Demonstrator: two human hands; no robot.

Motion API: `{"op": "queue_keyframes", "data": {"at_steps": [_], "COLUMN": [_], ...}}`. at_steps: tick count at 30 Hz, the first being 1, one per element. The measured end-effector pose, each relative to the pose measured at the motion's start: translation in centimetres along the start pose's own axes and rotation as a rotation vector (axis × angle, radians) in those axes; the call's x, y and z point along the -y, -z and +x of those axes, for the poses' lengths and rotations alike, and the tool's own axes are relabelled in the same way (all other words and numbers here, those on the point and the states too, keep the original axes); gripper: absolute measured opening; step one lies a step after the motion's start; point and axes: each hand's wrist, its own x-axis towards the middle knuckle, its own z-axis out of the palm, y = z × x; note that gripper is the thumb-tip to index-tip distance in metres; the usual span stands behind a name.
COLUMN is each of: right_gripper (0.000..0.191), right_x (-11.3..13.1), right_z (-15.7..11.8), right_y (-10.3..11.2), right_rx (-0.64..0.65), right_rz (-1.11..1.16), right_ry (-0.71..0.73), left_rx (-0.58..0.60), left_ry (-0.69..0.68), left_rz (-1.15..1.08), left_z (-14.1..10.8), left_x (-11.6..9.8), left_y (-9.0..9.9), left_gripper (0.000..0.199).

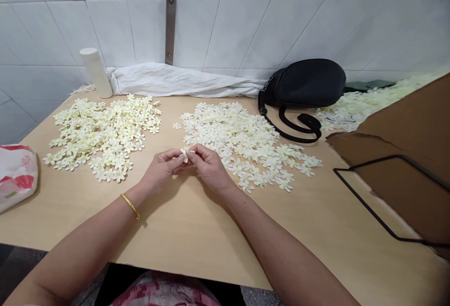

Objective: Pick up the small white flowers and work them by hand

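Observation:
Over the middle of the table, my left hand (165, 166) and my right hand (208, 164) meet at a small white flower (185, 153) with a pale yellow centre. Both hands pinch it between thumb and fingers; part of the flower is hidden behind the fingertips. To the left lies a heap of yellowish-white flowers (105, 130). Just beyond and to the right of my right hand spreads another pile of whiter, flatter-looking flowers (232, 132). A gold bangle (130, 205) circles my left wrist.
A black bag (309, 83) with a strap rests at the back right. More white flowers (379, 100) lie behind brown cardboard (404, 151) with a black wire frame (365, 210). A white bottle (96, 74) and white cloth (183, 80) line the wall. A red-and-white bag (17, 175) is left.

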Motion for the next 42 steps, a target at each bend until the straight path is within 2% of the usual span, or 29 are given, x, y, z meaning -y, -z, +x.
{"op": "queue_keyframes", "data": {"at_steps": [4,6,9,13,15,18,21,24,28,31,38,42], "right_gripper": [0.027,0.028,0.027,0.028,0.029,0.028,0.025,0.025,0.027,0.030,0.037,0.038], "right_x": [0.5,0.8,1.2,1.4,1.2,0.7,0.5,0.6,0.7,0.7,0.5,0.4], "right_z": [-0.1,-0.2,-0.2,-0.1,0.0,0.0,-0.2,-0.3,-0.3,-0.1,0.2,0.1], "right_y": [-0.3,-0.5,-0.5,-0.6,-0.8,-0.9,-1.0,-1.0,-0.6,-0.4,-0.7,-0.8], "right_rx": [0.028,0.045,-0.025,-0.146,-0.161,-0.083,-0.020,-0.044,-0.092,-0.081,-0.012,0.049], "right_rz": [0.028,0.008,-0.168,-0.382,-0.397,-0.330,-0.248,-0.251,-0.291,-0.265,-0.174,-0.153], "right_ry": [0.017,0.020,0.038,0.156,0.182,0.141,0.111,0.106,0.125,0.119,0.098,0.093], "left_rx": [-0.122,-0.146,-0.168,-0.203,-0.206,-0.181,-0.167,-0.173,-0.104,-0.065,-0.148,-0.165], "left_ry": [-0.086,-0.122,-0.180,-0.258,-0.212,-0.096,-0.100,-0.126,-0.059,-0.023,0.036,0.055], "left_rz": [0.050,0.091,0.186,0.269,0.212,0.084,0.080,0.103,-0.009,-0.057,0.000,-0.048], "left_z": [0.0,-0.1,-0.4,-0.7,-0.6,-0.4,-0.3,-0.3,-0.2,-0.2,-0.7,-1.2], "left_x": [-0.1,-0.3,-0.4,-0.4,-0.3,-0.2,-0.3,-0.3,0.0,0.0,-0.5,-0.2], "left_y": [0.0,0.0,-0.4,-0.7,-0.6,-0.4,-0.3,-0.2,0.1,0.1,-0.1,0.2], "left_gripper": [0.006,0.006,0.008,0.007,0.007,0.008,0.010,0.011,0.014,0.018,0.020,0.023]}}
